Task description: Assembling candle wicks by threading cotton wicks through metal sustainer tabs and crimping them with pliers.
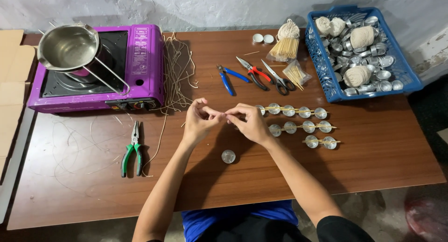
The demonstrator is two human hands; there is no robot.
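Observation:
My left hand [199,121] and my right hand [249,122] meet above the middle of the wooden table [364,162]. Their fingertips pinch something thin between them, too small to make out, perhaps a piece of wick string. A single small metal cup [228,156] sits on the table just below my hands. To the right of my right hand lie three rows of small metal cups [298,125] with thin sticks laid across them.
A purple portable stove [135,69] with a steel pot [67,46] stands at back left, loose string [177,69] beside it. Green-handled pliers [132,153] lie at left. Blue pliers [228,79], red cutters [254,74], scissors [280,81] and stick bundles [285,46] lie behind. A blue basket [326,79] holds cups and twine balls.

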